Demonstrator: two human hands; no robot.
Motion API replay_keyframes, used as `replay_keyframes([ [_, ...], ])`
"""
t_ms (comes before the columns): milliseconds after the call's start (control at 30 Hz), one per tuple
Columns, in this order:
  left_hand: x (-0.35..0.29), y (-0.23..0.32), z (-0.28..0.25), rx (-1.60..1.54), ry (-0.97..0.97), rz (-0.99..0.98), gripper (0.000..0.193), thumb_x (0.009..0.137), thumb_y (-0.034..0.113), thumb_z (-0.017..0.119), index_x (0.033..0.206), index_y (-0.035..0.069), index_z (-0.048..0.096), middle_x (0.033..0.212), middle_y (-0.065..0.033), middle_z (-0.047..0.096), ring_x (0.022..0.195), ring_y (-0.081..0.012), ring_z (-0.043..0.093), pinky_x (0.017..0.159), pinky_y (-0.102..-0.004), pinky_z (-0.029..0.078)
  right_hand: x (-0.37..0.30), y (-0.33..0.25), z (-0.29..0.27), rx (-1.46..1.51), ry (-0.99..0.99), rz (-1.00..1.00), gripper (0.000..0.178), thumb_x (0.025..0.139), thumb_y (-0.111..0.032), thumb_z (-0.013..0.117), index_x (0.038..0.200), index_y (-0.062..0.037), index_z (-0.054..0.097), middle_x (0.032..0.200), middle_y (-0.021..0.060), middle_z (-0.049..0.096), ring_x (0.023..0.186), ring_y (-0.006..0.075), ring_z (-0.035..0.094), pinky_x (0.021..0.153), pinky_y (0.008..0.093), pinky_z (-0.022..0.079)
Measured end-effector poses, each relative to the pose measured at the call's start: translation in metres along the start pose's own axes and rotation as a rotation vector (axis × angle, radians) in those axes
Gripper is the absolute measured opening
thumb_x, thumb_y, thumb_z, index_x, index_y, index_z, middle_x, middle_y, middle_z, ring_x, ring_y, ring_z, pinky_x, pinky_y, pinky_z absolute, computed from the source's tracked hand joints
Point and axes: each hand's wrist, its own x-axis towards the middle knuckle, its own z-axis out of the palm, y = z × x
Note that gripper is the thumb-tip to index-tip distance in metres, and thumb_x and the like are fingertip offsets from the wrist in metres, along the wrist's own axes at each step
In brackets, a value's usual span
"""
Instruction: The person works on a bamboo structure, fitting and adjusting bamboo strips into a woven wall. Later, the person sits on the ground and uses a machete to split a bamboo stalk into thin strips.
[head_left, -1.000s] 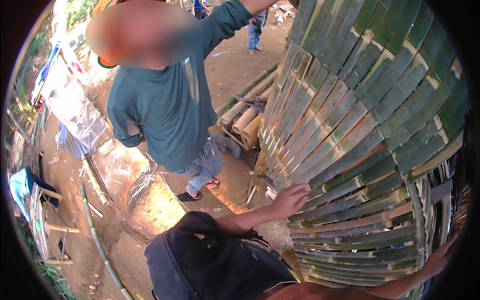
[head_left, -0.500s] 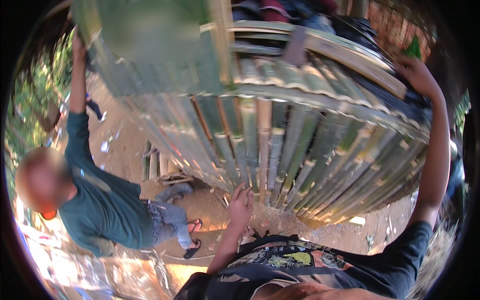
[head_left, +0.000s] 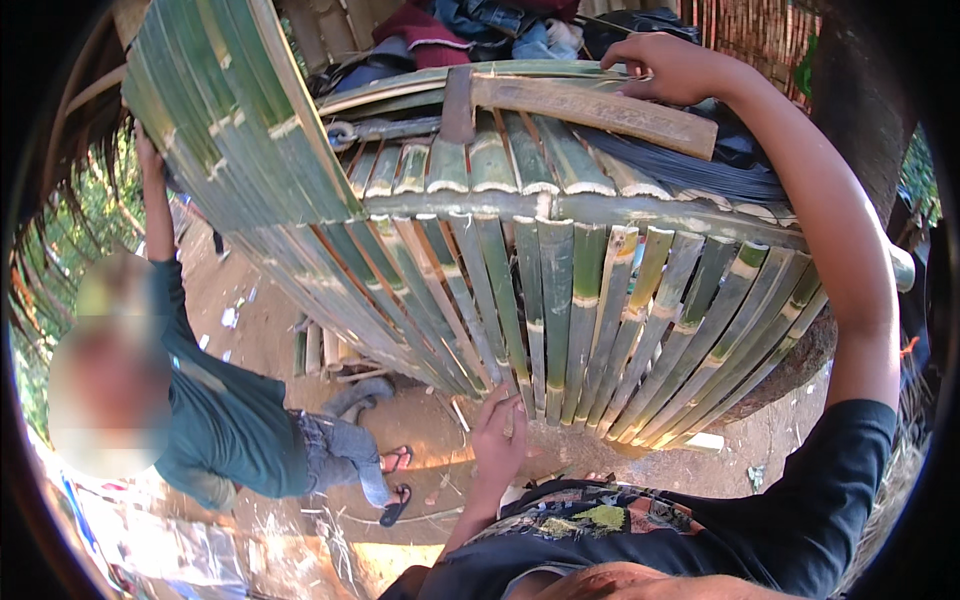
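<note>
My right hand (head_left: 665, 70) reaches over the raised bamboo wall with its fingers apart and bent down at the ends of some long split bamboo strips (head_left: 400, 97). Just below it lies a hatchet-like tool (head_left: 590, 108) with a broad wooden handle and a dark metal head. Beside the handle is a bundle of thin black strands (head_left: 680, 170). My left hand (head_left: 498, 437) is low in front of the upright bamboo slats (head_left: 555, 310), its fingers curled and fingertips close together; whatever they pinch is too small to make out.
At left a person in a green shirt (head_left: 225, 420) raises an arm to a green bamboo panel (head_left: 220, 110). Clothes (head_left: 480, 30) are heaped behind the wall. A tree trunk (head_left: 865, 110) stands at right. Cut bamboo pieces (head_left: 315, 350) lie on the dirt ground (head_left: 260, 290).
My right hand has come left from the far right side to above the bamboo strips. The view has shifted, showing more of the tool and panel. My left hand stays low by the slats.
</note>
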Motion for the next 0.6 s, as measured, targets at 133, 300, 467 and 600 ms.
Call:
replay_keyframes([
  [133,-0.004,0.005,-0.002,-0.026,-0.011,-0.061,0.016,0.095,0.007,0.068,0.108,0.000,0.075,0.127,-0.0186,0.069,0.112,-0.0354,0.070,0.094,-0.0402,0.056,0.007,0.022,0.019,0.018,0.052,-0.010,0.048,0.103,-0.046,0.059,0.133,-0.0084,0.063,0.129,0.0179,0.061,0.115,0.0359,0.061,0.100,0.0467,0.048],
  [300,0.000,0.018,0.006,0.004,0.010,-0.029,0.016,0.096,0.007,0.068,0.108,0.000,0.074,0.127,-0.0196,0.069,0.111,-0.0361,0.070,0.093,-0.0406,0.056,0.024,0.016,0.004,0.066,-0.096,-0.009,0.055,0.104,-0.054,0.055,0.129,-0.0059,0.064,0.121,0.0179,0.066,0.114,0.0350,0.063,0.097,0.0444,0.049],
  [467,0.003,0.038,0.027,-0.067,0.038,0.010,0.016,0.095,0.008,0.069,0.108,-0.001,0.074,0.127,-0.0202,0.069,0.110,-0.0370,0.070,0.092,-0.0407,0.057,0.026,0.033,0.013,0.128,0.031,0.002,0.051,0.098,-0.049,0.067,0.113,-0.0002,0.066,0.100,0.0180,0.071,0.100,0.0314,0.067,0.087,0.0437,0.052],
  [600,-0.011,0.040,0.039,-0.089,-0.002,-0.023,0.016,0.096,0.008,0.068,0.109,0.001,0.074,0.128,-0.0183,0.068,0.111,-0.0363,0.070,0.092,-0.0404,0.057,0.021,0.028,0.011,0.274,0.326,0.045,0.028,0.094,-0.023,0.076,0.102,0.0002,0.063,0.086,0.0119,0.068,0.069,0.0219,0.067,0.067,0.0390,0.053],
])
